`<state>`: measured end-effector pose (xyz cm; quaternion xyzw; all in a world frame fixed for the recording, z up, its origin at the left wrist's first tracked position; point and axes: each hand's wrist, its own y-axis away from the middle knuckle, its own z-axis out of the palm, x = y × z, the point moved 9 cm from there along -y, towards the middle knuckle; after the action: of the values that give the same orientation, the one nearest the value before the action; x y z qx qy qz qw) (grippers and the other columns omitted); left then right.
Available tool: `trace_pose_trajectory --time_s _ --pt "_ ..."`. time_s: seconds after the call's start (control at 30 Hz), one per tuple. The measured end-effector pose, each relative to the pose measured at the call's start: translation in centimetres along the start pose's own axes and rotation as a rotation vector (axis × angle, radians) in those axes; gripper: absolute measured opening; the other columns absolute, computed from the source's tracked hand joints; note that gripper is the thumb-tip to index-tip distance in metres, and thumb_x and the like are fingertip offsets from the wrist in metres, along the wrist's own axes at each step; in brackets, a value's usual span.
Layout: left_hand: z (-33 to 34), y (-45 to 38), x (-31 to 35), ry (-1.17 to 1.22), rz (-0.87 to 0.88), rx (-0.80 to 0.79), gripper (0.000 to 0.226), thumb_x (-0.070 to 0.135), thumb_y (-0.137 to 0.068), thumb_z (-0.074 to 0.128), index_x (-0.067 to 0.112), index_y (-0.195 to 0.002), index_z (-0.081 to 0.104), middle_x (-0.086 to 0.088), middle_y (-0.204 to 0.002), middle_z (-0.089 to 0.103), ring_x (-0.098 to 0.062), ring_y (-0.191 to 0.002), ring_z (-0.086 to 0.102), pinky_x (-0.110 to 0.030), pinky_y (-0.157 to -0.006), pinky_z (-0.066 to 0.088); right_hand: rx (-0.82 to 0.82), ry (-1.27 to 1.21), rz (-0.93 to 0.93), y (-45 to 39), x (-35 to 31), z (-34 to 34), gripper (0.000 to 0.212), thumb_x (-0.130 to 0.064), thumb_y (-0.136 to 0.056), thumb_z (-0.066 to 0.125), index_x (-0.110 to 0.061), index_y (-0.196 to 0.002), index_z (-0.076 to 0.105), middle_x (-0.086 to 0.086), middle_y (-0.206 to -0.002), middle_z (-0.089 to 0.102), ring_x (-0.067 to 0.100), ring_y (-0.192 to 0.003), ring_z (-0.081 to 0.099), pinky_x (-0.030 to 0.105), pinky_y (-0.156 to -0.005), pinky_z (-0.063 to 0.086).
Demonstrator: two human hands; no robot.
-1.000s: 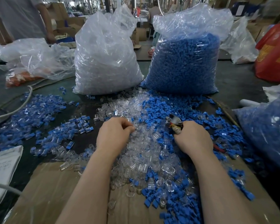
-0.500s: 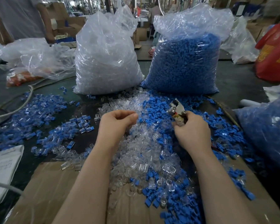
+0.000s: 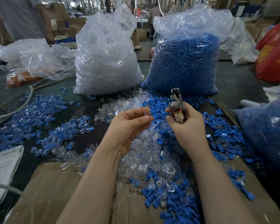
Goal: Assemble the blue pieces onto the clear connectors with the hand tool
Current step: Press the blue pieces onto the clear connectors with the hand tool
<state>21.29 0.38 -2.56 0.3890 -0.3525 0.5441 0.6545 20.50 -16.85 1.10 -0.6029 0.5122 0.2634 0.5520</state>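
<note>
Both hands are up off the loose pile (image 3: 145, 152) now, left hand (image 3: 129, 126) pinching one clear connector (image 3: 146, 112) just left of the hand tool (image 3: 176, 102) (head pointing up), which the right hand (image 3: 187, 125) grips, probably lining up a blue piece.

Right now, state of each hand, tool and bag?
Left hand: raised, pinching a small clear plastic connector.
Right hand: gripping the metal hand tool, head up.
Tall clear bag of clear connectors: upright, top open.
Tall clear bag of blue pieces: upright, top open.
</note>
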Motion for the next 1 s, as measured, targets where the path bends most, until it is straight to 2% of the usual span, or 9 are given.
trace_pose_trajectory --time_s 0.07,0.13,0.27,0.4,0.53,0.7,0.87,1.0 --pt "0.2 0.0 0.0 -0.019 0.004 -0.006 0.035 0.000 -0.067 0.073 0.001 -0.102 0.070 -0.009 -0.088 0.075 -0.015 -0.082 0.073 -0.022 -0.073 0.058 -0.013 -0.092 -0.016 0.1 -0.5 0.3 0.032 -0.001 -0.085 0.069 -0.031 -0.082 0.063 -0.014 -0.079 0.068 -0.003 -0.072 0.060 0.009 -0.068 0.046" --pt "0.6 0.1 -0.1 -0.020 0.011 -0.022 0.035 0.001 -0.066 0.074 0.000 -0.101 0.070 -0.008 -0.087 0.074 -0.015 -0.082 0.072 -0.022 -0.073 0.058 -0.029 -0.127 -0.029 0.2 -0.8 0.5 0.029 -0.002 -0.086 0.069 -0.030 -0.082 0.065 -0.016 -0.080 0.069 -0.001 -0.077 0.064 0.011 -0.072 0.048" --pt "1.1 0.3 -0.1 0.013 0.033 -0.039 0.031 0.000 -0.064 0.074 0.002 -0.094 0.070 -0.009 -0.086 0.073 -0.016 -0.080 0.073 -0.021 -0.070 0.057 -0.050 -0.192 -0.038 0.4 -1.1 1.0 0.026 -0.003 -0.089 0.068 -0.028 -0.082 0.067 -0.005 -0.082 0.072 0.013 -0.086 0.070 0.022 -0.079 0.055" --pt "1.2 0.3 0.2 0.037 0.063 -0.050 0.023 -0.001 -0.062 0.074 0.007 -0.084 0.073 -0.010 -0.085 0.073 -0.019 -0.082 0.074 -0.022 -0.069 0.057 -0.051 -0.233 -0.018 0.3 -1.1 1.2 0.021 -0.006 -0.088 0.070 -0.025 -0.082 0.065 -0.014 -0.077 0.070 0.001 -0.077 0.067 0.011 -0.071 0.050" --pt "1.0 0.3 0.6 -0.020 0.111 -0.038 0.027 0.001 -0.062 0.076 0.006 -0.088 0.071 -0.009 -0.087 0.074 -0.019 -0.083 0.072 -0.024 -0.072 0.058 -0.055 -0.156 -0.048 0.4 -1.1 1.3 0.022 -0.013 -0.089 0.071 -0.031 -0.080 0.062 -0.020 -0.074 0.067 -0.001 -0.072 0.062 0.012 -0.068 0.049" --pt "0.8 0.4 1.2 -0.173 0.200 0.004 0.026 0.009 -0.062 0.079 0.012 -0.087 0.073 -0.004 -0.086 0.075 -0.015 -0.084 0.069 -0.027 -0.082 0.058 -0.044 -0.059 -0.090 0.4 -1.2 1.3 0.020 -0.020 -0.088 0.072 -0.033 -0.078 0.060 -0.015 -0.077 0.065 0.002 -0.067 0.057 0.015 -0.063 0.045" --pt "0.9 0.5 1.8 -0.302 0.271 0.033 0.020 -0.003 -0.076 0.075 0.012 -0.088 0.072 0.000 -0.084 0.075 -0.010 -0.082 0.070 -0.022 -0.078 0.055 -0.059 0.007 -0.130 0.6 -1.7 1.5 0.028 -0.019 -0.089 0.072 -0.040 -0.079 0.056 -0.027 -0.074 0.063 -0.003 -0.069 0.057 0.010 -0.062 0.041" --pt "1.0 0.7 2.1 -0.353 0.301 0.045 0.020 -0.005 -0.077 0.075 0.010 -0.090 0.073 0.001 -0.083 0.075 -0.009 -0.081 0.070 -0.020 -0.077 0.055 -0.058 0.032 -0.137 0.5 -1.7 1.6 0.028 -0.019 -0.088 0.072 -0.039 -0.078 0.056 -0.028 -0.073 0.062 -0.001 -0.068 0.057 0.010 -0.060 0.040"
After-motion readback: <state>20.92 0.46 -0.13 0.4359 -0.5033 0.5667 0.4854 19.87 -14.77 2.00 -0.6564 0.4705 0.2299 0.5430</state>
